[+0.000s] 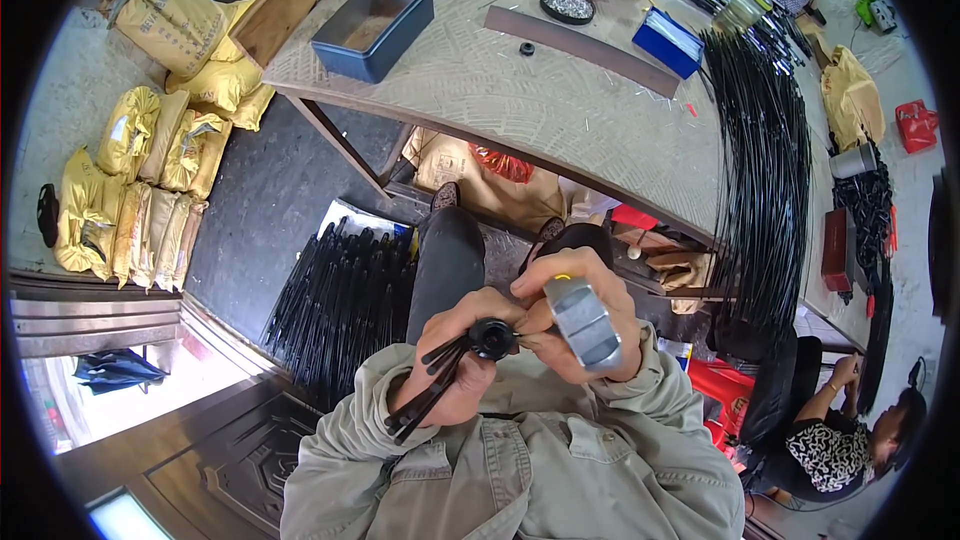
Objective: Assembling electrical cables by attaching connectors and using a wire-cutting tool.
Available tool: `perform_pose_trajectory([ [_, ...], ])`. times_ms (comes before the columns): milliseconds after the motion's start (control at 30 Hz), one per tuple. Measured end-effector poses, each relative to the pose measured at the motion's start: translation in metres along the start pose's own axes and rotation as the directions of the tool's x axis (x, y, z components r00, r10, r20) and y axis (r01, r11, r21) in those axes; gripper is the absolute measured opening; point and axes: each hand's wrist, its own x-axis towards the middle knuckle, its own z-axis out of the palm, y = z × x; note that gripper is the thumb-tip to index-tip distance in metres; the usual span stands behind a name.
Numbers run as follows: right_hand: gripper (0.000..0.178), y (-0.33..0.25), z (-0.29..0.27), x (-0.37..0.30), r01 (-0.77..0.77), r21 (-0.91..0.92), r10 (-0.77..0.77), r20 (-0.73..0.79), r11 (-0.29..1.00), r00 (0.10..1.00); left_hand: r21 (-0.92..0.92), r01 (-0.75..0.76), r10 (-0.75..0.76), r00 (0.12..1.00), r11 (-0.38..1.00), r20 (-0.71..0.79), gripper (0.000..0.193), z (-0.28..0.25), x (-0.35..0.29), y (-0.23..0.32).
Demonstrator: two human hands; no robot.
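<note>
My left hand (458,380) is closed around a black round hub (492,338), which has a hole in its middle. Several thin black rods (425,400) fan out from the same grip toward the lower left. Close beside it, my right hand (618,315) is wrapped around a faceted silver metal piece (585,328) with a bit of yellow at its top; its exact kind I cannot make out. The fingertips of my right hand pinch close to the hub's side, and what lies between them is too small to name.
Ahead stands a worktable (450,90) with a blue-grey bin (375,30), a dish of small metal parts (567,5) and a blue box (668,42). Long black rods (760,170) drape over its right side. More black rods (340,300) lie left of my legs; yellow sacks (130,200) are stacked beyond. A co-worker (835,440) sits right.
</note>
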Motion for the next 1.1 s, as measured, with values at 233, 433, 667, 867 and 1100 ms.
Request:
perform_pose_trajectory([
  [233, 0.018, 0.007, 0.006, 0.003, -0.015, 0.006, 0.015, -0.044, 1.0, 0.999, -0.026, 0.063, -0.064, 0.997, 0.998, -0.044, 0.058, 0.001, -0.001, 0.001],
  [433, 0.023, 0.013, 0.004, 0.006, 0.018, 0.02, -0.018, -0.024, 1.0, 1.0, -0.094, 0.08, -0.083, 0.996, 0.992, -0.033, 0.06, -0.002, -0.003, -0.005],
  [667, 0.019, 0.013, 0.004, 0.008, -0.034, 0.126, 0.033, 0.005, 0.991, 0.999, -0.082, 0.126, -0.137, 0.981, 0.989, -0.139, 0.06, 0.004, -0.002, 0.001],
  [867, 0.023, 0.024, 0.017, -0.006, -0.073, 0.27, 0.084, -0.028, 0.96, 0.996, -0.047, 0.124, -0.126, 0.991, 0.991, -0.049, 0.059, 0.003, 0.0, 0.001],
  [1100, 0.021, 0.02, 0.027, -0.005, -0.099, 0.356, 0.144, -0.101, 0.929, 0.984, 0.027, 0.133, -0.131, 0.99, 0.991, -0.045, 0.057, -0.004, 0.002, -0.001],
])
